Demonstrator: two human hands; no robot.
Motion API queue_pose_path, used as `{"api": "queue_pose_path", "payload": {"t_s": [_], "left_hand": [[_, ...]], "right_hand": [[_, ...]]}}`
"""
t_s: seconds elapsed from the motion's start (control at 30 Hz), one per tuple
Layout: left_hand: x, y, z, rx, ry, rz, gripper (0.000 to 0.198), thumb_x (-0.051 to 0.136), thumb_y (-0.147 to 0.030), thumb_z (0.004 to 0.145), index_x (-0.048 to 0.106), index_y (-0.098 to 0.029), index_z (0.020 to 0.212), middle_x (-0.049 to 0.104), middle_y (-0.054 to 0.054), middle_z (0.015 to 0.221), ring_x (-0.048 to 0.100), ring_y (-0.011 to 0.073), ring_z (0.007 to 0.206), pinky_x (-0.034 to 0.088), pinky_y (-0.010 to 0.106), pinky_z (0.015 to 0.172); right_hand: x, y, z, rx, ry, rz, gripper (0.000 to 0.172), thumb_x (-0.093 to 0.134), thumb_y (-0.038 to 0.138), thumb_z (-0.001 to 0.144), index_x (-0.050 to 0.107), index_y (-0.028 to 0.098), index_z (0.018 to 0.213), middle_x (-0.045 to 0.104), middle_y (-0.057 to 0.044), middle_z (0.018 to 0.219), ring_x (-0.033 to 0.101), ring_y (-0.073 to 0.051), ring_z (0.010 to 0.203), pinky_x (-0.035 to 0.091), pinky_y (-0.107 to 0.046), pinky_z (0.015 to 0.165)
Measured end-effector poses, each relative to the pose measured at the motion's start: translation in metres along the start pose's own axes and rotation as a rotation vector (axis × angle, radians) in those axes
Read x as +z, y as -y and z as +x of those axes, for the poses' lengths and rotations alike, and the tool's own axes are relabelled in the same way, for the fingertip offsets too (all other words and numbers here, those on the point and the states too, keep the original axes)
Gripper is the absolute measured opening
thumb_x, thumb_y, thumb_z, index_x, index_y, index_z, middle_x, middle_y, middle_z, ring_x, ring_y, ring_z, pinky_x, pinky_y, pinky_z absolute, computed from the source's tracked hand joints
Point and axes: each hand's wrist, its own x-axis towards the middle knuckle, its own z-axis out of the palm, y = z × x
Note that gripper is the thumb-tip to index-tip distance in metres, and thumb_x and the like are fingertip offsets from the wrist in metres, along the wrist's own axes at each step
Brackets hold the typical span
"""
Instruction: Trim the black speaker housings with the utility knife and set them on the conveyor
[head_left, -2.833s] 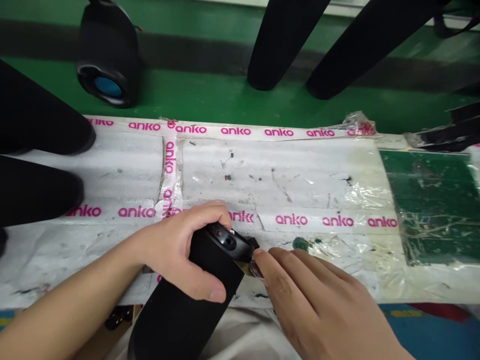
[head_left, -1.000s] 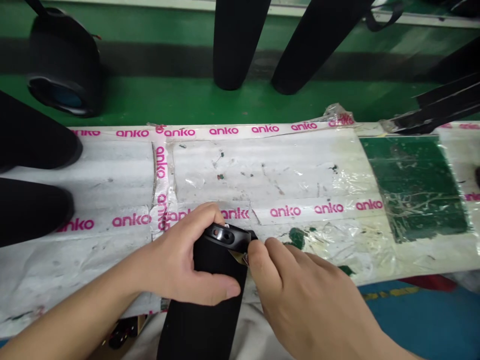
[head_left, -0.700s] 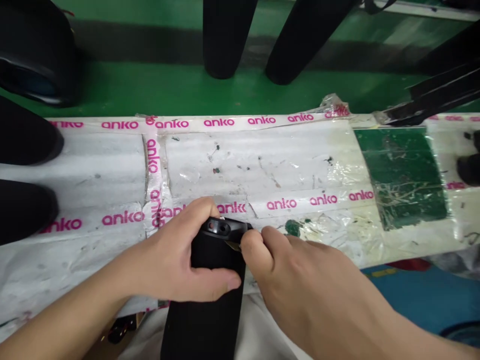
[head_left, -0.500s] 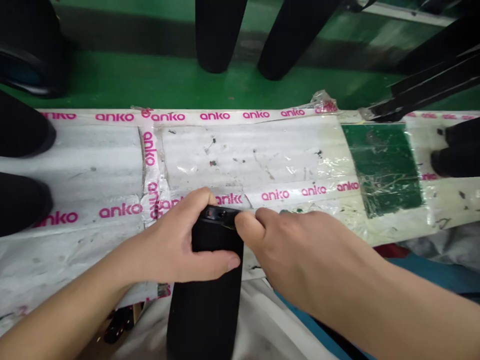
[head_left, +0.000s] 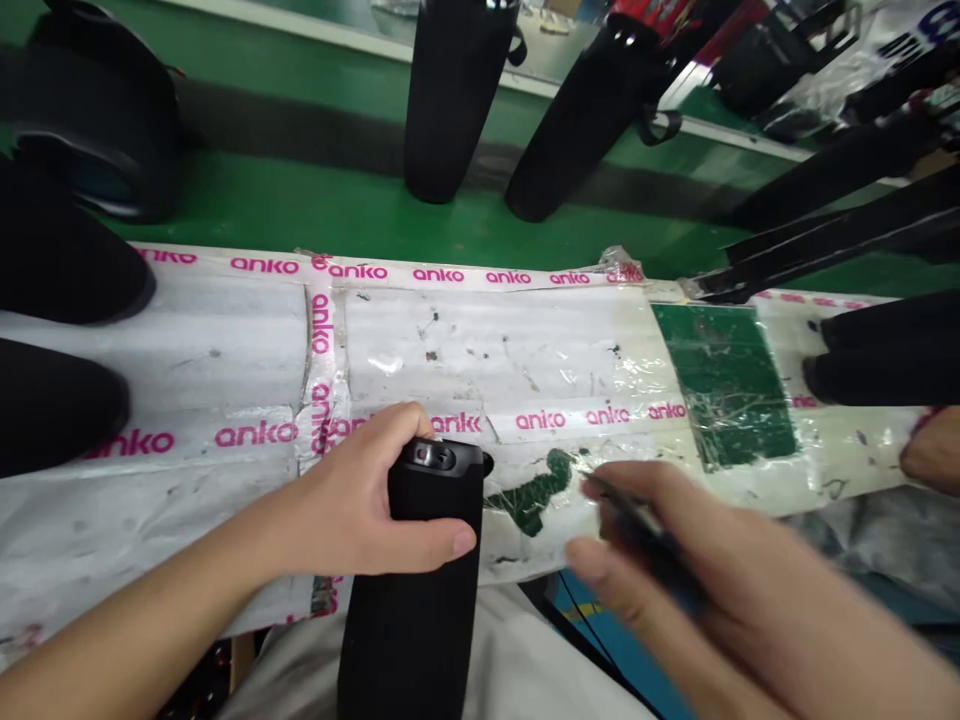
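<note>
My left hand is wrapped round the upper part of a black cylindrical speaker, its thumb lying across the front. The speaker leans up from below towards the bench edge. Its glossy end piece shows small round openings, and a small dark knob sticks out at its right side. To the right, apart from the speaker, my right hand is closed on a dark, slim tool with a pointed tip. Motion blur hides what kind of tool it is.
White wrap with pink-lettered tape covers the green bench. Similar black speakers stand at the back, lie at the left and at the right. A bulky black device sits back left. Another person's hand shows at the right edge.
My right hand has come off the speaker's end and moved right with the dark tool. My left hand keeps its grip. The view has tilted up, and another person's hand now shows at right.
</note>
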Motion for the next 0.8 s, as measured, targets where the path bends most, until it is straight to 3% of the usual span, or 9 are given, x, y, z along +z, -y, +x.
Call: {"api": "queue_pose_path", "payload": {"t_s": [0.13,0.17,0.23,0.33,0.43,0.57,0.67,0.8], "left_hand": [[0.009,-0.01,-0.01,0.128,-0.351,0.294,0.041,0.072,-0.05,0.081,0.046,-0.021,0.094,0.053,0.002,0.086,0.052,0.0232,0.081,0.044,0.042,0.075],[0.008,-0.011,-0.012,0.151,-0.384,0.328,0.041,0.073,-0.046,0.08,0.048,-0.022,0.101,0.056,0.003,0.093,0.054,0.0247,0.087,0.045,0.044,0.08],[0.003,-0.01,-0.014,0.167,-0.303,0.307,0.053,0.077,-0.038,0.079,0.049,-0.025,0.122,0.058,0.005,0.114,0.056,0.0265,0.104,0.047,0.043,0.089],[-0.009,-0.003,-0.011,0.195,-0.148,0.188,0.07,0.081,-0.03,0.081,0.043,-0.033,0.14,0.054,0.003,0.128,0.054,0.023,0.117,0.048,0.036,0.097],[-0.011,0.007,-0.004,0.281,-0.206,0.156,0.062,0.088,-0.039,0.078,0.051,-0.031,0.127,0.053,0.002,0.12,0.049,0.0224,0.116,0.047,0.035,0.099],[-0.001,0.014,0.004,0.299,-0.254,0.13,0.063,0.091,-0.058,0.073,0.055,-0.028,0.116,0.049,0.005,0.127,0.044,0.027,0.126,0.047,0.041,0.107],[0.0,0.017,0.007,0.242,-0.169,0.048,0.071,0.092,-0.063,0.069,0.056,-0.028,0.119,0.048,0.008,0.135,0.048,0.0308,0.134,0.049,0.047,0.109],[-0.001,0.022,0.003,0.222,-0.081,-0.046,0.071,0.09,-0.058,0.075,0.055,-0.032,0.131,0.05,0.008,0.147,0.053,0.0308,0.139,0.049,0.048,0.115]], "right_hand": [[0.058,0.032,-0.001,0.283,0.158,0.916,0.044,0.075,0.039,0.094,0.048,0.025,0.126,0.069,0.0,0.091,0.069,-0.013,0.073,0.054,-0.017,0.057],[0.068,0.037,-0.002,0.38,0.174,1.061,0.047,0.079,0.039,0.09,0.049,0.025,0.123,0.067,-0.001,0.093,0.068,-0.014,0.077,0.056,-0.02,0.061],[0.081,0.038,-0.003,0.567,0.174,1.229,0.052,0.084,0.047,0.083,0.05,0.026,0.117,0.061,0.0,0.093,0.063,-0.015,0.08,0.055,-0.023,0.066],[0.083,0.026,-0.005,0.759,0.179,1.376,0.062,0.087,0.063,0.075,0.054,0.026,0.111,0.052,0.002,0.087,0.049,-0.012,0.077,0.044,-0.022,0.067],[0.081,0.013,-0.006,0.835,0.197,1.468,0.07,0.089,0.069,0.069,0.055,0.027,0.113,0.051,0.0,0.09,0.046,-0.014,0.082,0.04,-0.026,0.072],[0.085,0.004,-0.011,0.846,0.229,1.504,0.073,0.088,0.069,0.069,0.052,0.028,0.116,0.053,-0.001,0.094,0.05,-0.017,0.087,0.042,-0.031,0.077],[0.091,-0.007,-0.014,0.813,0.262,1.546,0.072,0.09,0.065,0.07,0.05,0.028,0.118,0.053,-0.001,0.095,0.051,-0.016,0.086,0.042,-0.03,0.076],[0.098,-0.026,-0.008,0.715,0.256,1.568,0.061,0.088,0.054,0.079,0.049,0.028,0.118,0.051,0.002,0.092,0.047,-0.01,0.079,0.04,-0.024,0.072]]}}
